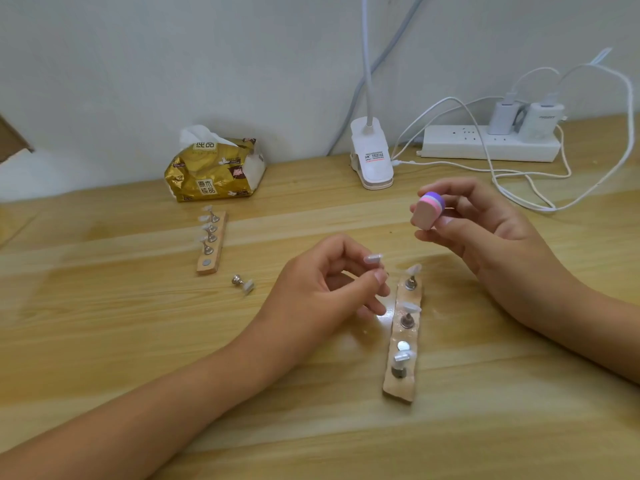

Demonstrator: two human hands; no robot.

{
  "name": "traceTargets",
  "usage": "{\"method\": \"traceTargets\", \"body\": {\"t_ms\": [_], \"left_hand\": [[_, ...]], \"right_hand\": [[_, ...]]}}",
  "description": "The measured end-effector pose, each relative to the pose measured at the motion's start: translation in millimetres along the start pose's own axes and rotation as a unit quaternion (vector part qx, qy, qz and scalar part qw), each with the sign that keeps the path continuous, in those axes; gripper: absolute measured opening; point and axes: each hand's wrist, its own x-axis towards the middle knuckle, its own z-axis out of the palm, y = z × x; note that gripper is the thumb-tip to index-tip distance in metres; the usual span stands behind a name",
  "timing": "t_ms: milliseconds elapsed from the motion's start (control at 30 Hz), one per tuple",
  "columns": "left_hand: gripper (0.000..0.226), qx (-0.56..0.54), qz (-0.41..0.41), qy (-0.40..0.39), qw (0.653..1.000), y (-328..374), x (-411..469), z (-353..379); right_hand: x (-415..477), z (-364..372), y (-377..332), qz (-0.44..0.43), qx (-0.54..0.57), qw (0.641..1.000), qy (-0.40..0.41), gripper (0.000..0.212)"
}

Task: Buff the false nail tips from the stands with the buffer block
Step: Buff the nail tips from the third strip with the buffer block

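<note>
My right hand (485, 233) holds a small buffer block (427, 211), pink with a purple layer, above the table. My left hand (325, 282) pinches a pale false nail tip (374, 258) between thumb and forefinger, just below and left of the block; whether a peg is under it is hidden. Beside that hand lies a wooden stand (403, 341) with three pegs bearing nail tips and one bare magnet spot. A second wooden stand (212, 242) with several tipped pegs lies farther left. One loose peg with a tip (243, 283) lies on its side on the table.
A gold tissue pack (214, 168) sits at the back by the wall. A white clip lamp (372, 157) stands behind the hands. A white power strip (491, 142) with chargers and loose cables (519, 178) fills the back right of the wooden table (121, 323).
</note>
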Motion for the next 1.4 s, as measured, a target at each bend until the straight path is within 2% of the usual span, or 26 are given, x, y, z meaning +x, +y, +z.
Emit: {"method": "traceTargets", "body": {"t_ms": [167,333,500,633,800,900,933,1067,1167,1200,1300,1400], "left_hand": [[0.012,0.097,0.008,-0.036,0.995,-2,-2,-2],[0.012,0.046,0.0,-0.094,0.995,-4,-11,13],[0.012,-0.017,-0.014,-0.035,0.999,-3,0,6],[0.017,-0.055,-0.025,-0.026,0.998,-2,4,5],[0.012,-0.071,-0.029,-0.023,0.997,-2,5,5],[0.01,-0.05,-0.027,-0.029,0.998,-3,5,6],[0.01,-0.046,-0.026,-0.029,0.998,-3,5,6],[0.011,-0.046,-0.029,-0.026,0.998,-3,6,6],[0.01,-0.038,-0.024,-0.024,0.999,-5,6,6],[0.01,-0.036,-0.023,-0.024,0.999,-5,7,6],[0.017,-0.036,-0.029,-0.023,0.999,-5,6,7],[0.012,-0.032,-0.021,-0.027,0.999,-5,6,7]], "right_hand": [[0,1,0,0.004,0.015,1.0,0.001,0.025],[1,1,0,0.012,0.05,0.999,-0.001,0.022],[-10,6,-2,-0.058,-0.04,0.996,-0.058,0.022],[-17,10,-5,-0.169,-0.164,0.962,-0.14,0.024],[-12,7,-4,-0.161,-0.227,0.952,-0.13,0.028],[-14,9,-5,-0.211,-0.284,0.923,-0.153,0.026],[-14,9,-5,-0.217,-0.291,0.919,-0.156,0.026],[-12,9,-7,-0.165,-0.256,0.943,-0.13,0.028],[-17,10,-6,-0.233,-0.301,0.911,-0.16,0.027],[-17,10,-5,-0.236,-0.305,0.909,-0.159,0.027],[-14,9,-7,-0.172,-0.256,0.941,-0.139,0.031],[-16,10,-7,-0.212,-0.281,0.92,-0.174,0.027]]}}
